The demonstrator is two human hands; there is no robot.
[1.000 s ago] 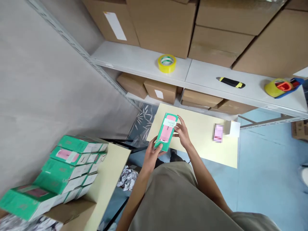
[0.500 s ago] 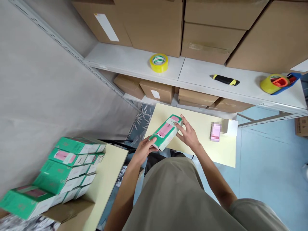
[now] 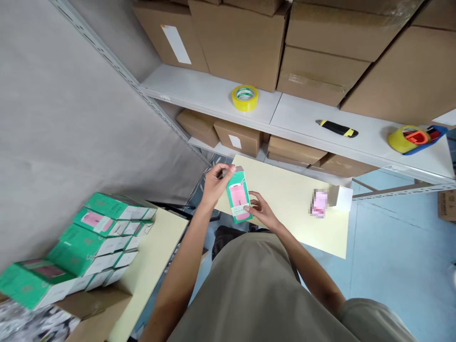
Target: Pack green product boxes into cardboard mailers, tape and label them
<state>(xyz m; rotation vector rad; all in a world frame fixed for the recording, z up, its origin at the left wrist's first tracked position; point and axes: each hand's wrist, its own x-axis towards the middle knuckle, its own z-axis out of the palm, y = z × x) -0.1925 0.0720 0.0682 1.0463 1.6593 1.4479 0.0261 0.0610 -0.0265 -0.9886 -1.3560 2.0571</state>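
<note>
Between my two hands is a green product box with a pink picture and a pale band on its front, held over the near edge of the cream tabletop. My left hand pinches the box's far end, where a flap seems to stand up. Lower down, my right hand grips the near right side, its thumb on the pale band. To the right on the tabletop lie a blurred pink item and a small white box.
Stacked green boxes stand on a second table at left, by an opened carton. The shelf ahead bears a yellow tape roll, a utility knife, a tape dispenser and large cartons.
The green box has been turned, its pale-banded end now toward me. My left hand has shifted from the near end to the far end; my right hand has come down to the near end.
</note>
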